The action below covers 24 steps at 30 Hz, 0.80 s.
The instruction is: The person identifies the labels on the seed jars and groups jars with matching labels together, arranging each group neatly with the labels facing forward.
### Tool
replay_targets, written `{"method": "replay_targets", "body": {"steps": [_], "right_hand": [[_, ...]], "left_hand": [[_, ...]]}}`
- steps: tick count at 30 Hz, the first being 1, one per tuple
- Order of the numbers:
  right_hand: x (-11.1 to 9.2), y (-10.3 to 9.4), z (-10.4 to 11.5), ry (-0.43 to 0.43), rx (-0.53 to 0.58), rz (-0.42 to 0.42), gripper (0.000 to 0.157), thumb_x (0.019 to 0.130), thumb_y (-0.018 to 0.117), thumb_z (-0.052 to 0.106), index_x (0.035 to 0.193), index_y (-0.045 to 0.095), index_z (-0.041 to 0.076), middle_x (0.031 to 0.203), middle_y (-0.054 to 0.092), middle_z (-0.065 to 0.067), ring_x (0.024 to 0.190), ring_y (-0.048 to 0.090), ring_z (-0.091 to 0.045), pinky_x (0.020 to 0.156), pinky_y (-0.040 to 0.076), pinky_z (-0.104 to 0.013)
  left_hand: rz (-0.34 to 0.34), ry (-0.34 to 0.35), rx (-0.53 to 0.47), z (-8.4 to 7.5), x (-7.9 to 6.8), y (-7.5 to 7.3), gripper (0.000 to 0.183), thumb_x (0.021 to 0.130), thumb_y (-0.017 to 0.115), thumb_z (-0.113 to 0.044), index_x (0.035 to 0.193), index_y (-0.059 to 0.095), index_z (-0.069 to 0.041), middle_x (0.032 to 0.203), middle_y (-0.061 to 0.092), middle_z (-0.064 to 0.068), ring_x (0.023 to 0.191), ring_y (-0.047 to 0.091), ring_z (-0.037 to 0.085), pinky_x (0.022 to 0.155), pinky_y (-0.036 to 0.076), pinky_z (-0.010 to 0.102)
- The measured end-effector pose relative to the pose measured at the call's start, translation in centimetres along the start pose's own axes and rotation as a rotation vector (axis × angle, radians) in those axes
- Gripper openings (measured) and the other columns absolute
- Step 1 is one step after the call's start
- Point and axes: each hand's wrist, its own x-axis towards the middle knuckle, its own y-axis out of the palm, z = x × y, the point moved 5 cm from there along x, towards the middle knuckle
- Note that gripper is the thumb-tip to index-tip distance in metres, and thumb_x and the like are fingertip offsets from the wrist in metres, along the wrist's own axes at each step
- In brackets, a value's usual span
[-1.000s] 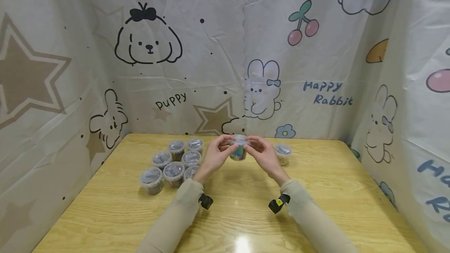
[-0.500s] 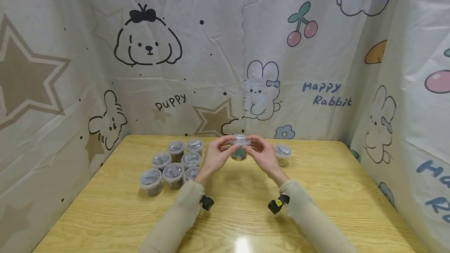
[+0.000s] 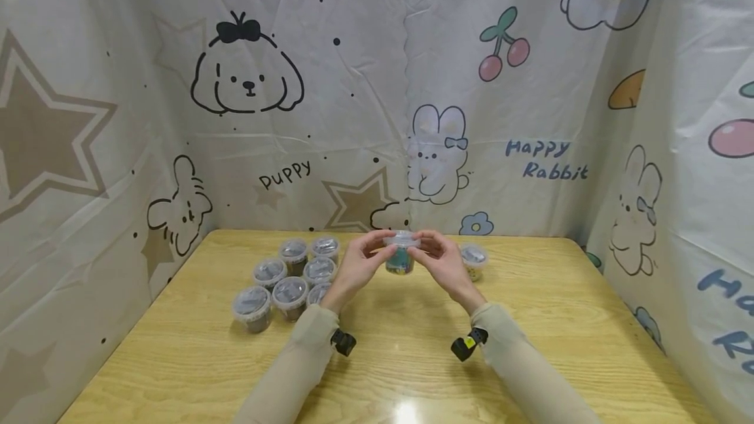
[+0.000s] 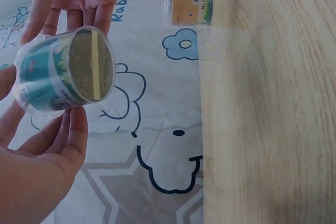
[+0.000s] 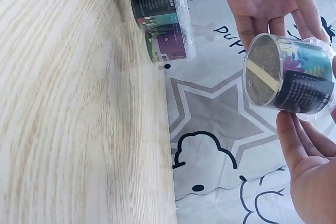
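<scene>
Wooden table [image 3: 406,358], teal-labelled cup [image 3: 400,260] (lidded), held between both hands [image 3: 357,268] [image 3: 444,268]

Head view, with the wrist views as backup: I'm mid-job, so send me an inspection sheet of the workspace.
Surface: wood-grain table, glare at the near edge.
Job's things: teal-labelled tub, lid uppermost, lifted off the table; seven lidded tubs grouped on the left, one partly hidden by the arm; one lone tub on the right.
Clutter: nothing seen.
Grippers: left hand and right hand hold the teal-labelled tub from either side.
Cables: nothing seen.
Surroundings: cartoon-printed curtain behind and at both sides.
</scene>
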Motion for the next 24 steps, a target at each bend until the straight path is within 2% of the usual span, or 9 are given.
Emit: {"method": "replay_targets", "body": {"steps": [3, 8, 12, 14, 18, 24], "right_hand": [[0.1, 0.0, -0.7, -0.002, -0.004, -0.003, 0.037, 0.08, 0.068, 0.035, 0.108, 0.058, 0.013, 0.108, 0.062, -0.006, 0.1, 0.058, -0.019, 0.09, 0.045, -0.038], [0.0, 0.3, -0.7, 0.003, -0.038, 0.003, 0.037, 0.082, 0.066, 0.038, 0.112, 0.058, 0.017, 0.111, 0.061, -0.004, 0.104, 0.056, -0.019, 0.093, 0.042, -0.04], [0.1, 0.4, -0.6, 0.027, -0.059, 0.007, 0.036, 0.083, 0.063, 0.039, 0.114, 0.058, 0.021, 0.116, 0.059, -0.003, 0.11, 0.053, -0.018, 0.095, 0.04, -0.04], [0.0, 0.4, -0.3, 0.035, -0.055, 0.013, 0.036, 0.084, 0.063, 0.037, 0.115, 0.058, 0.02, 0.119, 0.057, -0.003, 0.111, 0.052, -0.02, 0.096, 0.039, -0.041], [-0.4, 0.6, 1.2, 0.015, -0.057, 0.028, 0.035, 0.088, 0.061, 0.025, 0.119, 0.056, 0.01, 0.121, 0.055, -0.01, 0.112, 0.051, -0.025, 0.094, 0.04, -0.043], [-0.8, 0.8, 2.6, -0.004, -0.073, 0.018, 0.037, 0.086, 0.064, 0.017, 0.118, 0.054, 0.003, 0.12, 0.055, -0.013, 0.111, 0.052, -0.027, 0.092, 0.043, -0.039]], "left_hand": [[0.002, -0.011, -0.024, 0.2, -0.1, 0.0, 0.033, 0.087, 0.061, -0.025, 0.117, 0.058, -0.01, 0.112, 0.059, 0.006, 0.105, 0.055, 0.021, 0.088, 0.046, 0.037], [-0.013, -0.004, -0.043, -1.5, -0.6, -0.1, 0.03, 0.088, 0.06, -0.014, 0.113, 0.055, 0.0, 0.111, 0.058, 0.016, 0.106, 0.053, 0.03, 0.088, 0.046, 0.041], [-0.046, -0.001, -0.025, -2.3, -0.8, -0.1, 0.028, 0.087, 0.061, -0.013, 0.111, 0.056, 0.002, 0.111, 0.058, 0.016, 0.106, 0.053, 0.03, 0.087, 0.046, 0.039], [-0.06, 0.003, -0.02, -2.5, -0.8, -0.1, 0.028, 0.087, 0.062, -0.013, 0.11, 0.056, 0.003, 0.112, 0.058, 0.017, 0.106, 0.054, 0.029, 0.087, 0.047, 0.038], [-0.086, 0.015, -0.014, -2.6, -0.8, 0.0, 0.028, 0.086, 0.063, -0.012, 0.108, 0.057, 0.003, 0.112, 0.058, 0.017, 0.106, 0.054, 0.029, 0.087, 0.046, 0.039], [-0.1, 0.055, 0.018, -2.9, -0.9, 0.3, 0.028, 0.084, 0.065, -0.01, 0.107, 0.057, 0.005, 0.111, 0.057, 0.019, 0.106, 0.054, 0.03, 0.083, 0.049, 0.037]]}}
